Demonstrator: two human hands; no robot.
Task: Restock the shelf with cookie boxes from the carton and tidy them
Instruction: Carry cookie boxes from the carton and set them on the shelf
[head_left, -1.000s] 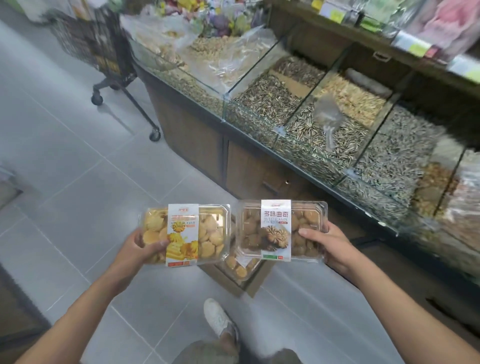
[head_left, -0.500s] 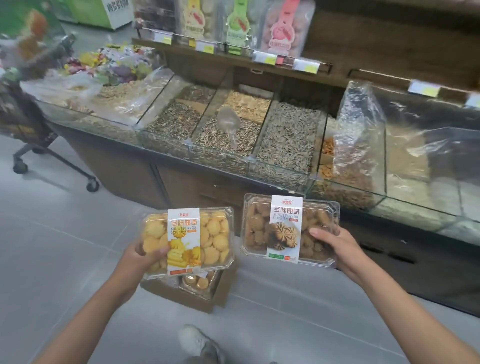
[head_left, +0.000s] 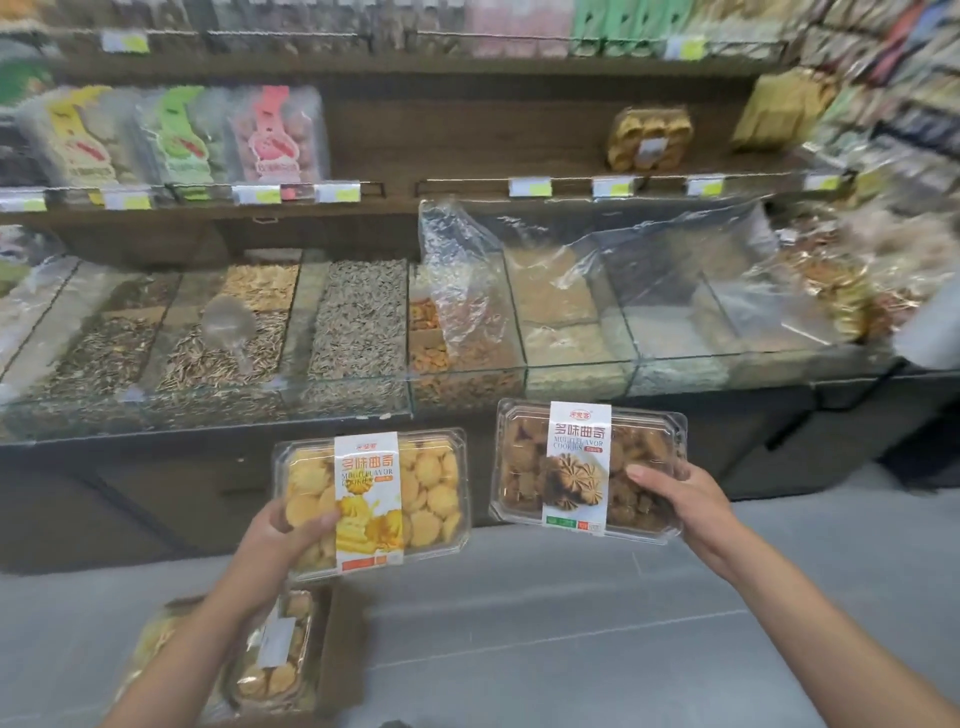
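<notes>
The left hand (head_left: 270, 540) grips a clear box of yellow cookies (head_left: 426, 488) at about 6 o'clock in the view, thumb curled over the lid and fingers wrapped under the short end. The right hand (head_left: 685, 499) grips a box of brown cookies (head_left: 524, 462) at 4 o'clock in the same way, by its right end. Both boxes are held flat, label up, in front of the glass bulk bins (head_left: 363, 332). The carton (head_left: 343, 654) sits on the floor at 7 o'clock with more boxes inside.

These look like thin plastic clamshells: light, a little flexible, smooth enough to slip, with brittle cookies loose inside. A grip across one end works for carrying, but squeezing could buckle the lid or pop it open. Keeping each box level should stop the contents sliding. For setting down, support from beneath near the middle seems safer. The shelf (head_left: 467, 166) at 12 o'clock has bare space, and one similar box (head_left: 649, 137) stands there at 1 o'clock.
</notes>
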